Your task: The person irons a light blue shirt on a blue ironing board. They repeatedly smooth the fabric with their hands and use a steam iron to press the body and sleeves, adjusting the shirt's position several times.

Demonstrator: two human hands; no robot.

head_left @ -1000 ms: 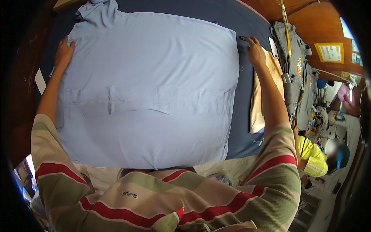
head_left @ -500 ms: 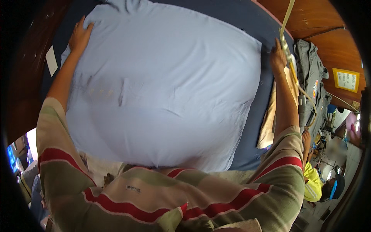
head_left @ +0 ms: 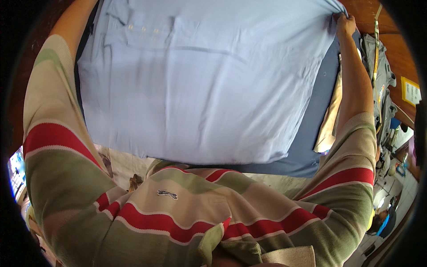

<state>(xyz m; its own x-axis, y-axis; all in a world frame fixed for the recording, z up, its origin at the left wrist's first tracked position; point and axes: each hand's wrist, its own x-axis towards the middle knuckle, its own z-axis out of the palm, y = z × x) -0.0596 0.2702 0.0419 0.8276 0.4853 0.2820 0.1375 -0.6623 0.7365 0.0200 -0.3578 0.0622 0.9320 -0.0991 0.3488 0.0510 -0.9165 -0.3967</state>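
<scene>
A light blue garment (head_left: 200, 89) lies spread over a dark navy padded table (head_left: 327, 82). Soft creases run down it, and a few small yellowish marks show on its upper left part. At the far right, my right hand (head_left: 347, 26) is closed on the garment's far corner, which is pulled up into a bunch. My left arm reaches past the upper left edge of the picture. The left hand itself is out of sight, so what it touches is hidden.
Tan folded cloth (head_left: 331, 120) lies along the table's right side, under my right forearm. Grey garments (head_left: 382, 75) hang or lie beyond it, near a cord (head_left: 376, 49). A yellow-edged sign (head_left: 411, 92) is on the brown wooden panel. Another person's dark cap (head_left: 390, 222) shows low at right.
Both arms have reached farther forward, and my left hand has left the picture. My right hand has taken hold of the garment's far right corner. The garment sits farther away.
</scene>
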